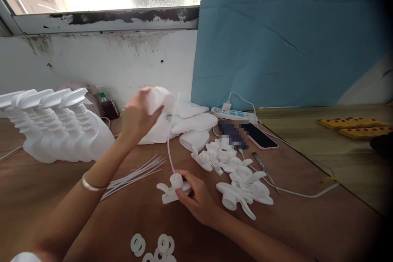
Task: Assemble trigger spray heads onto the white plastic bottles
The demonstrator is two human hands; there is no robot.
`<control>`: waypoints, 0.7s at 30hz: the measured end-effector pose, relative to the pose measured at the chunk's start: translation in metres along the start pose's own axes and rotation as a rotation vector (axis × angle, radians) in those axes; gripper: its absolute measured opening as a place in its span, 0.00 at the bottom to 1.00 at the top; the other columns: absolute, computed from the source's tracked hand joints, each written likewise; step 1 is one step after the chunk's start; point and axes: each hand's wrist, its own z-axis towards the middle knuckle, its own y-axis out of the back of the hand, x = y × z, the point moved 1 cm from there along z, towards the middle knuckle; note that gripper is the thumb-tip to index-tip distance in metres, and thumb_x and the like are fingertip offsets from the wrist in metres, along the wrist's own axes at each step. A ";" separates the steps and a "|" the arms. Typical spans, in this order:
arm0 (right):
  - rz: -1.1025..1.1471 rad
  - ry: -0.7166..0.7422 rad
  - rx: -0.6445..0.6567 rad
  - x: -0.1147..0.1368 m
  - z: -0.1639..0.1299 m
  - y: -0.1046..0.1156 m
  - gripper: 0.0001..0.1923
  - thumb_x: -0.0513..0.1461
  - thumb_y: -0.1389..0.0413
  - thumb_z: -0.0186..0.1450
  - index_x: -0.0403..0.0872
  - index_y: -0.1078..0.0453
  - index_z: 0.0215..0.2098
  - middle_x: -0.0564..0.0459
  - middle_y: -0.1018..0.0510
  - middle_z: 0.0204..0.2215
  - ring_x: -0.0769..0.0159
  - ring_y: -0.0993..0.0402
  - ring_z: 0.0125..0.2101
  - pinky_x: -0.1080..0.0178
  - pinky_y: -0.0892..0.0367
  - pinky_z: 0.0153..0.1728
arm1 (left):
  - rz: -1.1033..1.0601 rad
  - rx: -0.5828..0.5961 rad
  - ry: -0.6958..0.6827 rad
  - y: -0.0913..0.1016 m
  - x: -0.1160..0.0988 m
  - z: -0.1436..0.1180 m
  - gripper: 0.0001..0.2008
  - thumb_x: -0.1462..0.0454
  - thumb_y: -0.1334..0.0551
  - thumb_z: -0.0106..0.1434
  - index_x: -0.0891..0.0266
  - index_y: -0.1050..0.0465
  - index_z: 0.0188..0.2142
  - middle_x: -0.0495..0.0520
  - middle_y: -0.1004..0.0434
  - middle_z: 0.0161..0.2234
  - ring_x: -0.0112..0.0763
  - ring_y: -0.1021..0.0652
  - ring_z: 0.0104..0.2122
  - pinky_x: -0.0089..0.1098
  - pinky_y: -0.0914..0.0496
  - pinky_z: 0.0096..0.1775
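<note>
White spray-trigger head (172, 188) low on brown table (61, 196), thin dip tube (170, 139) rising from collar. Right hand (196, 198) pinching head at base, fingers closed on it. Left hand (138, 116) raised, fingers wrapped round white bottle (161, 100), blurred. Loose tubes (135, 176) fanned just left. More trigger heads (239, 180) piled right; washers (156, 247) near front edge. Capped bottles (55, 127) rowed far left. Phone (262, 136), power strip (235, 114) behind.

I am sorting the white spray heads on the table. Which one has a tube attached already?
The spray head under the right hand: a thin tube rises from it. The loose heads to its right have none.
</note>
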 end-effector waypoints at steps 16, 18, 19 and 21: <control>-0.091 -0.007 0.123 -0.002 0.000 -0.006 0.17 0.37 0.50 0.57 0.46 0.36 0.45 0.54 0.28 0.30 0.69 0.34 0.27 0.67 0.38 0.30 | -0.653 -0.773 0.453 0.086 0.150 0.003 0.14 0.59 0.41 0.46 0.61 0.37 0.34 0.48 0.27 0.35 0.30 0.26 0.36 0.35 0.30 0.34; -0.105 0.008 0.126 -0.002 0.000 -0.006 0.17 0.38 0.50 0.58 0.46 0.36 0.46 0.53 0.27 0.31 0.68 0.33 0.27 0.67 0.37 0.30 | -0.694 -0.662 0.477 0.089 0.151 0.001 0.15 0.57 0.41 0.49 0.61 0.37 0.36 0.48 0.27 0.39 0.34 0.26 0.41 0.35 0.32 0.33; -0.107 0.018 0.126 -0.001 0.000 -0.006 0.17 0.38 0.50 0.58 0.47 0.36 0.46 0.53 0.27 0.31 0.68 0.33 0.27 0.67 0.37 0.30 | -0.704 -0.607 0.482 0.090 0.151 -0.001 0.15 0.56 0.42 0.51 0.60 0.37 0.37 0.48 0.27 0.40 0.36 0.27 0.44 0.35 0.34 0.32; -0.107 0.032 0.127 0.000 0.001 -0.007 0.17 0.38 0.50 0.58 0.47 0.36 0.46 0.52 0.27 0.32 0.68 0.32 0.28 0.67 0.37 0.30 | -0.697 -0.518 0.492 0.092 0.149 -0.003 0.15 0.54 0.43 0.54 0.59 0.38 0.39 0.48 0.28 0.42 0.40 0.30 0.49 0.34 0.38 0.29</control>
